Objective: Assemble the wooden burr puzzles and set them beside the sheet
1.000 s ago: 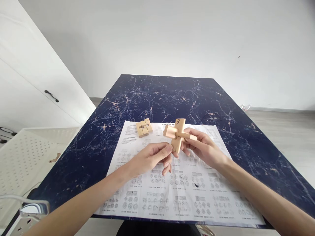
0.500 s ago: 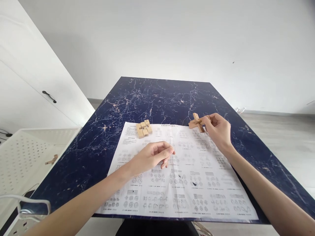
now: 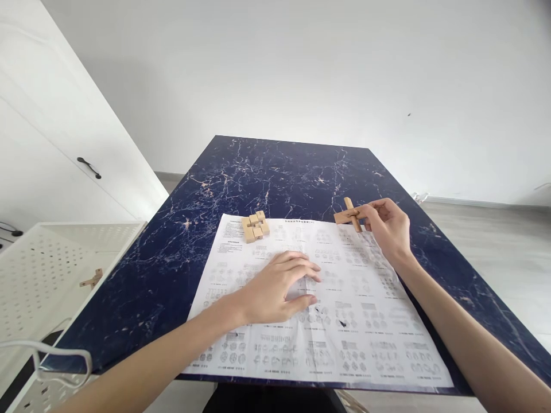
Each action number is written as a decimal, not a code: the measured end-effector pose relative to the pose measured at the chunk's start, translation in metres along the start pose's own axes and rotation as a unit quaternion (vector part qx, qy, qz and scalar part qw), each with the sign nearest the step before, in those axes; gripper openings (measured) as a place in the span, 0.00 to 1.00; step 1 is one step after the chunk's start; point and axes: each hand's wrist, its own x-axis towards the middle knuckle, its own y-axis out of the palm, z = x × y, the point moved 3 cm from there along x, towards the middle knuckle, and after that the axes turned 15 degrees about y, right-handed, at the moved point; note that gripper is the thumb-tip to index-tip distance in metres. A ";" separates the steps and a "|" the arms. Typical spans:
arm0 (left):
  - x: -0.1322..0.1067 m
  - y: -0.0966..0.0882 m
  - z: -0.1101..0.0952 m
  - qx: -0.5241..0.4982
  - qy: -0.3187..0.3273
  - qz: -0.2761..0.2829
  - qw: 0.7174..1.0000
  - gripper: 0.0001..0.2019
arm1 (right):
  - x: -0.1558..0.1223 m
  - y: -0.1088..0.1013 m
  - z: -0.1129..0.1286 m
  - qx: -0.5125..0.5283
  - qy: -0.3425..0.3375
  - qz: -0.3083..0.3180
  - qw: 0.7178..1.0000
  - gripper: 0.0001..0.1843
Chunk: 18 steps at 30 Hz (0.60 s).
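Over the middle of a printed sheet of puzzle diagrams [image 3: 301,355], my left hand [image 3: 282,287] is palm down with its fingers spread and nothing in it. At the sheet's far right edge, my right hand [image 3: 387,229] pinches one end of a cross-shaped wooden puzzle [image 3: 353,214], made of interlocked sticks. The right fingertips partly hide that end. A squarish wooden block puzzle [image 3: 255,227], built of small pale blocks, lies on the sheet's far left corner, apart from both hands.
The sheet lies on a dark blue marble-patterned table [image 3: 275,172]. To the left stands a white perforated basket [image 3: 38,275] with a small wooden piece [image 3: 92,279] in it. A white cabinet with a black handle [image 3: 89,168] is beyond.
My left hand has turned from loosely curled to palm down, with its fingers spread out. The wooden cross in my right hand has rotated slightly while staying at the sheet's far right edge.
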 end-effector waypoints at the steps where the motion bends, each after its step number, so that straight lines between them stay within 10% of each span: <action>1: 0.000 0.000 0.002 0.012 -0.001 0.007 1.000 0.15 | 0.000 0.000 0.001 0.004 0.000 0.001 1.000 0.09; 18: 0.006 -0.007 0.015 0.071 0.001 0.028 0.997 0.20 | 0.000 -0.005 0.001 -0.098 -0.015 -0.026 0.995 0.06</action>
